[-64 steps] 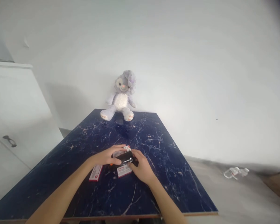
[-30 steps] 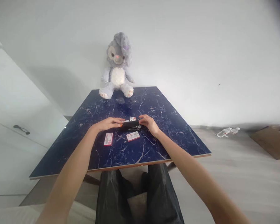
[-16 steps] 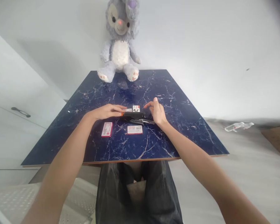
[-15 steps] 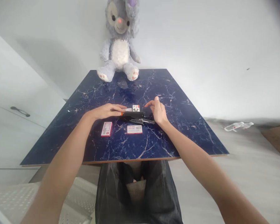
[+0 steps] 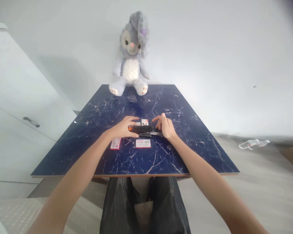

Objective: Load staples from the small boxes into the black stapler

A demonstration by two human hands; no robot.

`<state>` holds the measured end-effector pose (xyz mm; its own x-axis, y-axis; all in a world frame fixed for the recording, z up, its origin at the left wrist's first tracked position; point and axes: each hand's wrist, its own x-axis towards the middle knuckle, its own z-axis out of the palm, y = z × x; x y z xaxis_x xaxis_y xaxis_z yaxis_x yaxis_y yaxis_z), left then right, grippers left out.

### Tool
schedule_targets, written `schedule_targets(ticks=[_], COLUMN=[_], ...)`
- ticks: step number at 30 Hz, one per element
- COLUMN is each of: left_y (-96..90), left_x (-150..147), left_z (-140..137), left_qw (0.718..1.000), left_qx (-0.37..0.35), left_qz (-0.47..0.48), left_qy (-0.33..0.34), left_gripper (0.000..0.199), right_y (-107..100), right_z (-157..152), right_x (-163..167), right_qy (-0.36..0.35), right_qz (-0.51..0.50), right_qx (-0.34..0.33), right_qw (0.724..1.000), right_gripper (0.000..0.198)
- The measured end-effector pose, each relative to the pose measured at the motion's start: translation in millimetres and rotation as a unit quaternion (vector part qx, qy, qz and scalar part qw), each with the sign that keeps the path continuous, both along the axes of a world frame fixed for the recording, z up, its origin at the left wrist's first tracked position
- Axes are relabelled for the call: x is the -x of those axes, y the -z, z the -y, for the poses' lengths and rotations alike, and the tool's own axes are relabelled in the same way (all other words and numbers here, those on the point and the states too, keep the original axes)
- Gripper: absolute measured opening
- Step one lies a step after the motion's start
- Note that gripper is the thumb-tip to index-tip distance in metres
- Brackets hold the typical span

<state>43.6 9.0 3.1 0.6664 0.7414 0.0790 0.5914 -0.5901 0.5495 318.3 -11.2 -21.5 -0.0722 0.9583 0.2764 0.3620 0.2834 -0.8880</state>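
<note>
A black stapler with an orange end lies across the table, its metal rail showing at the right. My left hand is closed around the orange end, thumb on the near side and fingers on the far side. Beside the rail's right end is my right hand, index finger stretched left and fingers apart; nothing shows in it. Just behind the stapler sits a small white-and-red box, partly hidden. In front lie a flat white-and-red box and another red-edged box, partly covered by my left hand.
The blue marbled table has a straight near edge above my legs. A grey plush rabbit sits at the back against the wall. White cabinets stand at the left. Clear plastic packaging lies on the floor at right.
My left hand has shifted from lying over the stapler's left end to gripping it between thumb and fingers. The stapler's parts appear closer together. The camera view has tilted up slightly.
</note>
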Motion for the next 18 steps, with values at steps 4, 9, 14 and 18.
schedule_targets(ticks=[4,9,14,18], left_y=[6.0,2.4,-5.6,-0.3], left_x=[-9.0,-2.0,13.5,21.1], left_z=[2.1,1.1,-5.0,-13.7], left_qw=[0.995,0.994,0.988,0.978], left_qx=[-0.099,-0.092,-0.088,-0.134], left_qz=[0.023,0.017,0.057,0.034], left_qy=[-0.018,-0.051,-0.114,-0.158], left_gripper=[0.035,0.039,0.042,0.043], right_y=[-1.3,-3.7,-8.6,-10.7], right_z=[-2.1,-4.4,1.5,22.3], right_x=[-3.2,-2.8,1.0,14.8], right_qy=[0.02,0.026,0.068,-0.055], right_qz=[0.01,0.053,0.127,0.212], right_qx=[-0.018,-0.034,-0.124,-0.169], right_qw=[1.0,0.998,0.982,0.961], right_gripper=[0.079,0.065,0.037,0.049])
